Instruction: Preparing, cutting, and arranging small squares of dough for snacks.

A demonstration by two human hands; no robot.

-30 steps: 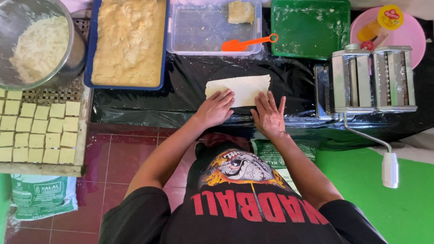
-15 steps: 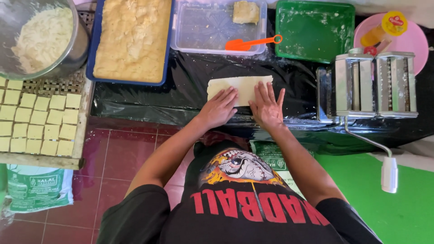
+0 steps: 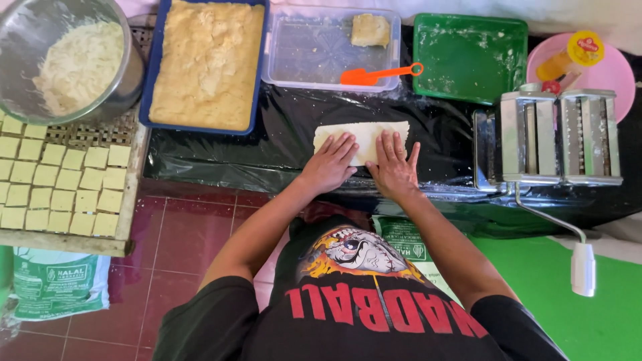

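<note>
Head view shows the left hand (image 3: 329, 165) and right hand (image 3: 393, 167) lying flat and open, side by side, pressing on a pale flat rectangle of dough (image 3: 361, 137). It lies on black plastic sheet (image 3: 227, 154), beside a shiny metal pasta roller (image 3: 558, 137).

left hand (image 3: 330, 166), right hand (image 3: 393, 167), flat, fingers spread

The light is bright, soft and even, perhaps daylight. Shadows are weak. The black plastic sheet (image 3: 221, 157) shows some glare, and so does the metal bowl (image 3: 30, 40). The focus is sharp, with slight bending at the edges.
</note>
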